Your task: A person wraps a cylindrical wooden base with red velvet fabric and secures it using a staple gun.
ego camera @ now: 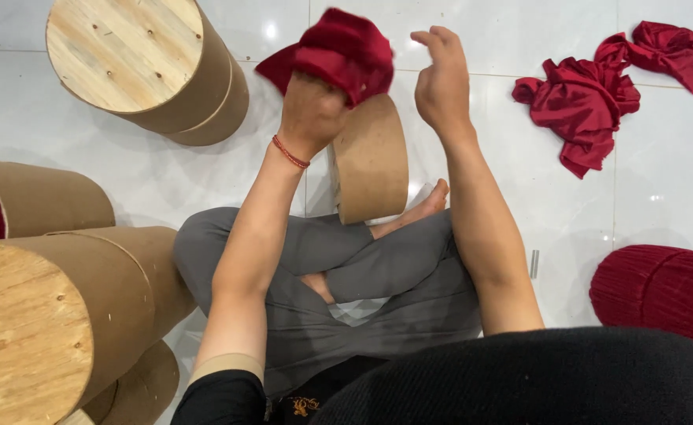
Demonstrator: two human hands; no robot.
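Crimson cloth (338,49): crumpled, bunched over cardboard drum (371,157) | left hand (311,110): gripping the cloth | right hand (441,79): open, empty

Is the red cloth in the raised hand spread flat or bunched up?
Bunched up: the red cloth sits crumpled in folds atop the left hand, above the cardboard drum.

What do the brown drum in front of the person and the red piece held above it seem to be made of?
The drum looks like matte brown cardboard or fibreboard, speckled and without shine. The red piece, gripped by the left hand, looks like soft woven cloth with a slight sheen, since it folds and bunches.
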